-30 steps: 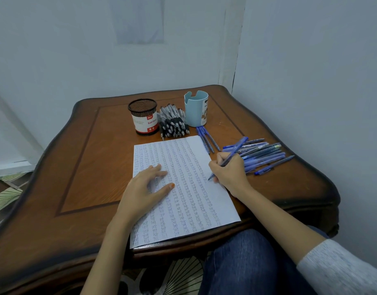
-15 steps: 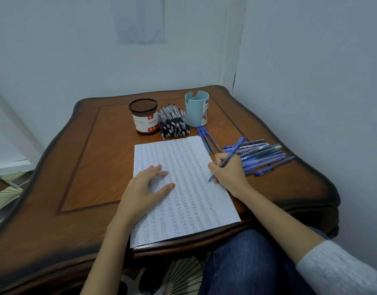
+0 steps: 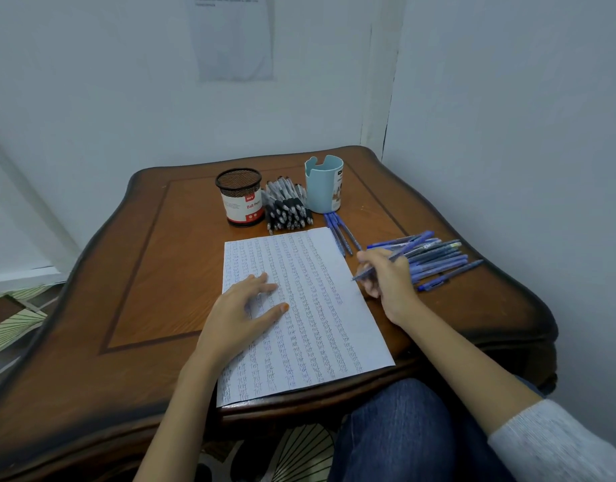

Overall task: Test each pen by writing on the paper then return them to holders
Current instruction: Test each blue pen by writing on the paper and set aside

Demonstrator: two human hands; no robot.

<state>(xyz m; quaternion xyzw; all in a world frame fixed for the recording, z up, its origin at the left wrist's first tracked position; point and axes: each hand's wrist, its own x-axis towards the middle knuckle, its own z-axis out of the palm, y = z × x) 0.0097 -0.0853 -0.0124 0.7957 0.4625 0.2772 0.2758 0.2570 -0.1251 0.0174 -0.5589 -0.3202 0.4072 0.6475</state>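
A white sheet of paper (image 3: pixel 320 307) covered in rows of blue scribbles lies on the wooden table (image 3: pixel 153 273). My left hand (image 3: pixel 240 314) rests flat on the sheet's left half, fingers spread. My right hand (image 3: pixel 386 283) grips a blue pen (image 3: pixel 407 250) at the paper's right edge, its tip at the margin. A pile of blue pens (image 3: pixel 438 262) lies to the right of that hand. Three blue pens (image 3: pixel 341 234) lie in front of the light blue holder (image 3: pixel 324 184). Black pens (image 3: pixel 287 207) are heaped between it and the black mesh holder (image 3: pixel 240 198).
Walls close in behind and to the right of the table. My knee in blue jeans (image 3: pixel 404 429) sits below the table's front edge. Patterned floor (image 3: pixel 10 321) shows at the left.
My right hand with the blue pen has shifted slightly right and up, off the writing toward the paper's edge. My left hand has stayed put.
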